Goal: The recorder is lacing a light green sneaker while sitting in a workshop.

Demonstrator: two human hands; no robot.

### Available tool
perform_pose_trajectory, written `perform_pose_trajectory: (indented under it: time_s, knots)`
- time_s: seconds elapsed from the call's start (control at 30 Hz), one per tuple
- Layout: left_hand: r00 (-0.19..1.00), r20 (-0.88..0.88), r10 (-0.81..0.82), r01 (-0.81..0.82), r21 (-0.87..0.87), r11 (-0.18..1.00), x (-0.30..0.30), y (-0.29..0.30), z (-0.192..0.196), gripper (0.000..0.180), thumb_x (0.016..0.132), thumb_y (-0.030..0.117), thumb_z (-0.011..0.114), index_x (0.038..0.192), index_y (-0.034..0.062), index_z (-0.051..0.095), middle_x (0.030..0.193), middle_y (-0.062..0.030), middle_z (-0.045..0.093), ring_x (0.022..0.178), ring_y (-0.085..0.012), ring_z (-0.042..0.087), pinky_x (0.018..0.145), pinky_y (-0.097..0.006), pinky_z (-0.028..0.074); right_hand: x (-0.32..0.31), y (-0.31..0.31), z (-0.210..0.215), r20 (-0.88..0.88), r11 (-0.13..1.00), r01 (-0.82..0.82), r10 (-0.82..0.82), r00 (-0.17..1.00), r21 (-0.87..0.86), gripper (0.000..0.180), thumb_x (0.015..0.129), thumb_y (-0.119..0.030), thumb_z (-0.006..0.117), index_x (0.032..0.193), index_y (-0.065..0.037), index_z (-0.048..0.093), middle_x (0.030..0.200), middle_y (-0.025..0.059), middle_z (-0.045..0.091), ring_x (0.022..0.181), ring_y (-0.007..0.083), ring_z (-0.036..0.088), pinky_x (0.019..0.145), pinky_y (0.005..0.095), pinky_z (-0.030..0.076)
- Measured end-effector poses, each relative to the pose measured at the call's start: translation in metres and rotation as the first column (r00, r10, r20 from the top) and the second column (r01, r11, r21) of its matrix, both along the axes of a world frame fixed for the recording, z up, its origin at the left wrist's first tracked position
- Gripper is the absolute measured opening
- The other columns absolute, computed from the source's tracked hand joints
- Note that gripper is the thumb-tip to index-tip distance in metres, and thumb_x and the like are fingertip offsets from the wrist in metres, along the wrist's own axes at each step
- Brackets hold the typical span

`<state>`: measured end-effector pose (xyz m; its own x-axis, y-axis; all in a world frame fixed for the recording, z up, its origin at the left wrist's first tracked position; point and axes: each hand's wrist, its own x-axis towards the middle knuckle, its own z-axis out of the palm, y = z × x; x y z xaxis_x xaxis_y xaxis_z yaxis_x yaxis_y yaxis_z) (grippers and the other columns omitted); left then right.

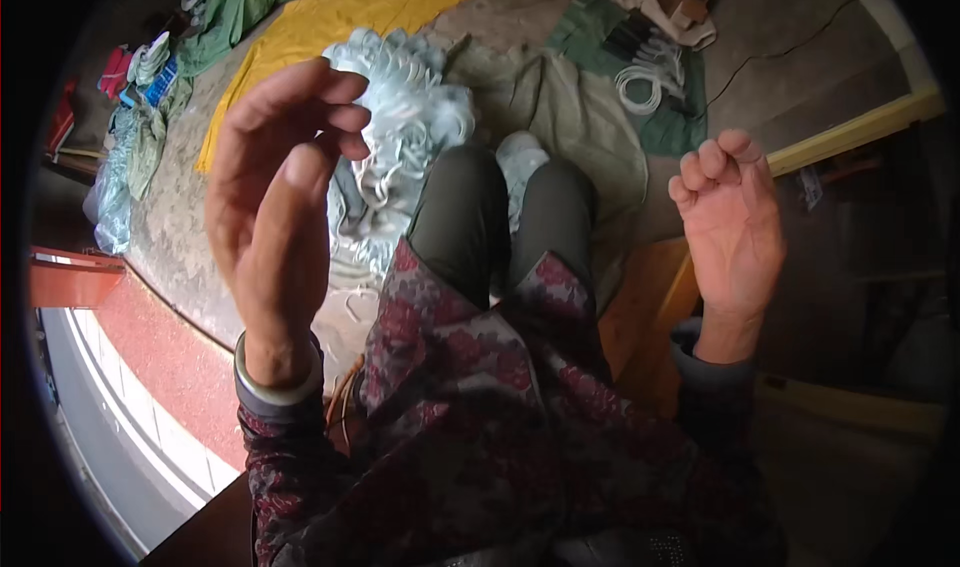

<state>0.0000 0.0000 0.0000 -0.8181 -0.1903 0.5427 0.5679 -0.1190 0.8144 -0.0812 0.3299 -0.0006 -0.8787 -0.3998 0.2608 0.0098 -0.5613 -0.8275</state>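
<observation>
While the left hand [270, 202] is half-curled, thumb apart, the right hand [732, 229] is raised, fingers loosely bent. The pile of pale-blue looped strips [428, 112] lies beside the left knee [465, 192].

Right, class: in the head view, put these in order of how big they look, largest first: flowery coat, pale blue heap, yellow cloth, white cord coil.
1. Flowery coat
2. Pale blue heap and yellow cloth: too alike to rank
3. White cord coil
</observation>
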Motion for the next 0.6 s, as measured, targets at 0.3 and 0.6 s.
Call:
perform_pose_trajectory:
  time_s: [0.3,0.6]
  knots:
    - [0.993,-0.036,-0.116,0.109,-0.161,0.981,-0.017,0.014,0.013,0.031,0.093,0.004,0.057,0.123,-0.0038,0.056,0.124,-0.0148,0.057,0.108,-0.0188,0.057,0.092,-0.031,0.046,-0.005,-0.03,-0.006,-0.095,0.983,0.108,-0.094,0.991,0.15,0.033,0.098,-0.022,0.055,0.12,0.002,0.056,0.099,0.0115,0.063,0.093,0.0198,0.059,0.084,0.0335,0.047]
    - [0.77,0.395,0.502,-0.082,-0.718,0.691,-0.036,-0.081,-0.17,0.02,0.09,0.008,0.063,0.109,0.0009,0.064,0.103,-0.0165,0.063,0.083,-0.027,0.068,0.071,-0.036,0.052,-0.022,-0.016,-0.079,-0.126,0.796,0.234,-0.197,0.972,0.559,0.021,0.099,-0.013,0.057,0.113,0.0,0.064,0.101,0.0054,0.066,0.093,0.0109,0.061,0.084,0.0263,0.049]
